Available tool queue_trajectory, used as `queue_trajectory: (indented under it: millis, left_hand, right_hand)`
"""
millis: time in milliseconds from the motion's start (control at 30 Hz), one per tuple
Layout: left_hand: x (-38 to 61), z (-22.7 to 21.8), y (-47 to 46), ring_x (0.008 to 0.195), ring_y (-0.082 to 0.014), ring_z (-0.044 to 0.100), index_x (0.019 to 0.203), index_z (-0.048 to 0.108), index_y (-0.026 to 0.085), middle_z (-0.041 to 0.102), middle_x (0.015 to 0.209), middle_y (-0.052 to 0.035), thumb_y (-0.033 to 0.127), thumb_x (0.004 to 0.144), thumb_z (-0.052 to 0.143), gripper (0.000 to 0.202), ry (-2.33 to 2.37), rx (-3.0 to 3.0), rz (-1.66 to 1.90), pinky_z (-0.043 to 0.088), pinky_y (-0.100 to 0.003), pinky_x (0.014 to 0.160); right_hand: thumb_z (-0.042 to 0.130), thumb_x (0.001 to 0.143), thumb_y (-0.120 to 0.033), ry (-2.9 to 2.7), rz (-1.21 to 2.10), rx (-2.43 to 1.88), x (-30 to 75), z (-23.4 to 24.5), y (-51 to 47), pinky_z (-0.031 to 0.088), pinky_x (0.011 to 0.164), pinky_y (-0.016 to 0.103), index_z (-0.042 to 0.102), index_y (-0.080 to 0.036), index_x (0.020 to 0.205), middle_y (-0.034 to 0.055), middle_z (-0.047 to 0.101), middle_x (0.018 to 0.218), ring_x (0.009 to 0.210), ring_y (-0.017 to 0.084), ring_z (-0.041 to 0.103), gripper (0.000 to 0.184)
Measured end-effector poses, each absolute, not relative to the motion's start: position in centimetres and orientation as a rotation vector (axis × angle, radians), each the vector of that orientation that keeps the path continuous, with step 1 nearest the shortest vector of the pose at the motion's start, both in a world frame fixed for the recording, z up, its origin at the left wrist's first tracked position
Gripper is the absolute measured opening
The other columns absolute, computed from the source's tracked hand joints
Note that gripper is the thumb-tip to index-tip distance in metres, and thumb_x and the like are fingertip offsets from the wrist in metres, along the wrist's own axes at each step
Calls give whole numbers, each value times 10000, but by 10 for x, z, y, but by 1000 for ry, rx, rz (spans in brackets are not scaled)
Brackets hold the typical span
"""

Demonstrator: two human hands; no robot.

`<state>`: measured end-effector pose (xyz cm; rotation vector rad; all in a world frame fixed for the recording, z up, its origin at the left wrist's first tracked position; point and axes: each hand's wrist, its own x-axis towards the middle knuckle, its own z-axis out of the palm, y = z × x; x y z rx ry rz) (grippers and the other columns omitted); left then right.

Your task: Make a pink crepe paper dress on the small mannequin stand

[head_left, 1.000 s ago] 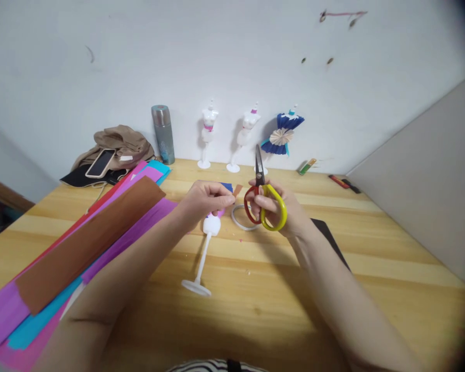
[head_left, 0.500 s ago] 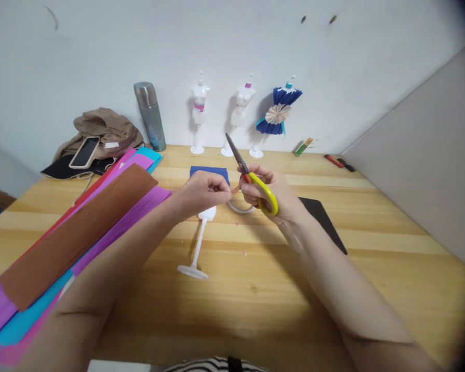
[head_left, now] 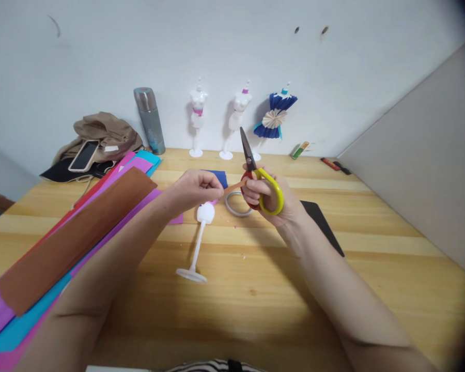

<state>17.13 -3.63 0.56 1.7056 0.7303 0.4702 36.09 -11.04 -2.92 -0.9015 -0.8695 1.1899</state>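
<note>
Between my two hands stretches a narrow orange-brown strip [head_left: 234, 187]. The fingertips of my left hand [head_left: 201, 187] pinch one end of it. My right hand [head_left: 261, 191] grips scissors [head_left: 273, 199] with yellow and red handles, their blades pointing up and away, and its fingers also hold the strip's other end. Beneath my left hand a small white mannequin [head_left: 197, 243] lies on the table, its stand toward me and its upper part hidden. A ring-shaped roll of tape [head_left: 232, 206] lies below the strip. Folded blue paper [head_left: 219, 178] is partly behind my left hand.
Three small mannequins stand along the wall, one in a blue pleated dress [head_left: 275, 116]. Coloured paper sheets [head_left: 77, 232] are stacked at left, near a phone [head_left: 84, 156], a cap [head_left: 104, 134] and a flask [head_left: 150, 121]. A dark flat board [head_left: 321, 225] lies right.
My hands have moved slightly apart, so more of the orange-brown strip shows between them. The scissors have turned more upright, and the tape ring is more exposed.
</note>
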Motion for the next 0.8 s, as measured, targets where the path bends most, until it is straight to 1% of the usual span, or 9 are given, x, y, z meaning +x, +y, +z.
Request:
queue_trajectory:
  millis: [233,367,500,567,633,667,700,733,800]
  left_hand:
    - [168,11,-37,469,-53,391,643,633,148,515,502,57,162,733,643,92,780,1706,430,267,-180,453]
    - [167,9,-33,478,-55,413,648,627,152,533,526,50,156,733,637,86,773,1731,415,292,-172,457]
    - [158,11,-24,477,-55,418,650,633,153,545,542,39,156,708,651,60,724,1758,376,299,-175,456]
    - [150,16,-19,484,-59,430,653,635,154,550,546,31,166,710,671,68,693,1769,374,316,-181,462]
    - [140,23,-16,511,-69,470,665,642,155,588,585,11,185,720,698,84,677,1783,412,351,-188,478]
    - [136,26,-15,531,-75,495,675,648,155,619,620,-5,196,725,711,91,678,1790,440,369,-192,487]
    - [131,30,-14,549,-81,517,685,653,155,648,658,-20,205,729,722,96,685,1795,474,384,-197,495]
    - [128,33,-14,564,-85,534,689,653,155,671,693,-34,211,733,729,104,697,1796,511,396,-200,503]
    - [122,37,-13,580,-90,553,680,646,156,691,726,-48,218,737,736,123,722,1795,566,410,-206,515]
  right_hand:
    - [850,634,-233,-879,1198,-901,362,-29,-111,192,441,228,645,-235,970,-97,441,606,486,56,289,394]
    - [873,616,-246,-880,1189,-953,363,-32,-109,205,433,220,645,-238,982,-107,443,600,468,52,293,432]
    - [928,579,-318,-1027,1108,-1181,375,-35,-107,244,427,217,633,-241,977,-90,523,639,458,58,353,501]
    - [918,600,-336,-1273,1072,-1292,385,-33,-110,303,454,229,659,-224,927,-75,540,623,487,79,407,432]
    - [836,695,-288,-1635,1030,-1353,397,-29,-115,356,502,240,705,-201,846,-54,546,613,528,96,444,218]
    - [785,723,-223,-1828,1014,-1385,403,-28,-119,366,521,238,728,-196,819,-48,553,614,544,97,450,115]
    - [727,735,-154,-1985,1006,-1411,408,-27,-122,375,536,235,756,-193,812,-39,579,627,557,99,466,92]
    - [677,720,-93,-2102,1030,-1444,411,-28,-124,386,545,232,788,-194,837,-28,623,651,570,104,495,190]
    - [627,683,-34,-2220,1150,-1504,415,-33,-126,437,575,236,839,-194,900,3,732,727,611,131,588,343]
